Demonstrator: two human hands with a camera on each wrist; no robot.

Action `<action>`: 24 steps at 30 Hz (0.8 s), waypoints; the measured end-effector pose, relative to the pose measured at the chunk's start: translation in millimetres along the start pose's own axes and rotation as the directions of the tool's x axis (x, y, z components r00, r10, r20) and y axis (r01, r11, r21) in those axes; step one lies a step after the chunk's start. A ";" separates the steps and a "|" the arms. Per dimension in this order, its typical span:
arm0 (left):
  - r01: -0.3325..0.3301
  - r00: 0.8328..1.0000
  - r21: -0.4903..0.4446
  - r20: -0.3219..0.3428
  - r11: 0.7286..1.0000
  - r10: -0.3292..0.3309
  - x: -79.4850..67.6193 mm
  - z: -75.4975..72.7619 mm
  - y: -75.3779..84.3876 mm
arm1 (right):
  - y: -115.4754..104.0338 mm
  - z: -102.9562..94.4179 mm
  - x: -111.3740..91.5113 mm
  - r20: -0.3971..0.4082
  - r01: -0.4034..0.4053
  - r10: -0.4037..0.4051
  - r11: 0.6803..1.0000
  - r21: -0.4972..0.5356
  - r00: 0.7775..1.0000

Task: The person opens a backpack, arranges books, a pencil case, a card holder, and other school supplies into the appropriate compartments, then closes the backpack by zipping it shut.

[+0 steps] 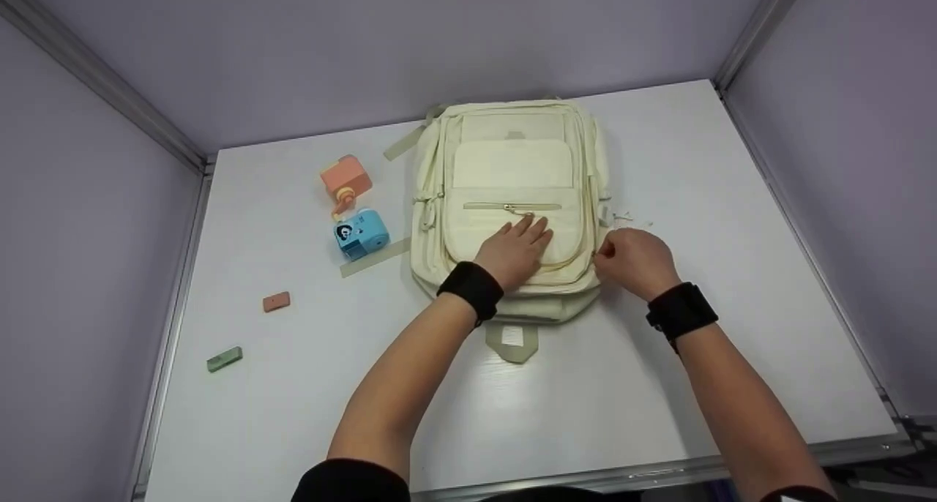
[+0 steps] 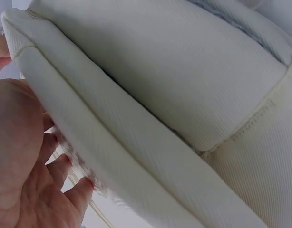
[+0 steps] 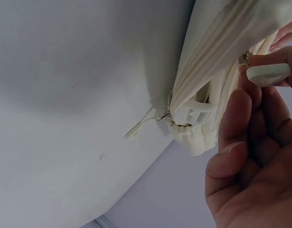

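Note:
A cream backpack (image 1: 512,165) lies on the white table with its front pocket facing up. My left hand (image 1: 514,255) rests on the lower part of that pocket, fingers spread, just below a short zipper (image 1: 483,206). At the bag's lower right edge, my right hand (image 1: 638,262) pinches a small metal zipper pull (image 3: 244,58) between thumb and finger; the right wrist view shows its other fingers curled. Farther along the same side, another zipper pull with a cord (image 3: 134,129) hangs loose. In the left wrist view, my left hand (image 2: 36,175) lies against the cream fabric.
Left of the bag sit an orange toy-like object (image 1: 347,175) and a blue toy camera (image 1: 361,234). A small reddish block (image 1: 277,301) and a green block (image 1: 225,359) lie farther left. Straps (image 1: 375,258) stick out from the bag. Walls (image 1: 468,41) enclose the table's back and sides.

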State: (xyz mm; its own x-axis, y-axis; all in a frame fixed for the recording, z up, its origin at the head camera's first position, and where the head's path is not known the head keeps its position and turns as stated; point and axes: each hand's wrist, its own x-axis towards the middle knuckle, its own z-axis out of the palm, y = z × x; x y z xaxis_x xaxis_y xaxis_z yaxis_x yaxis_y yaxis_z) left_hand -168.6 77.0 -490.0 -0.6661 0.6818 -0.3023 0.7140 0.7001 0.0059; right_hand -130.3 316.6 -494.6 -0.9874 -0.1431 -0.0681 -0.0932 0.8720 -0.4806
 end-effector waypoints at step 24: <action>0.001 0.999 -0.054 -0.034 0.999 -0.003 1.8 1.3 -1.0 | -26.4 -2.6 -14.3 0.210 -0.021 -0.017 0.984 0.178 0.977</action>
State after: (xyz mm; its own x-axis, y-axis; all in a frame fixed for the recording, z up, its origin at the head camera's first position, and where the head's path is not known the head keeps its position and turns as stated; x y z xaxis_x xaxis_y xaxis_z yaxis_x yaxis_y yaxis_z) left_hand -170.2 77.2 -491.7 -0.6752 0.6867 -0.2694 0.7005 0.7113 0.0575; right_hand -114.0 296.9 -478.7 -0.9366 -0.2535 -0.2420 -0.0483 0.7774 -0.6272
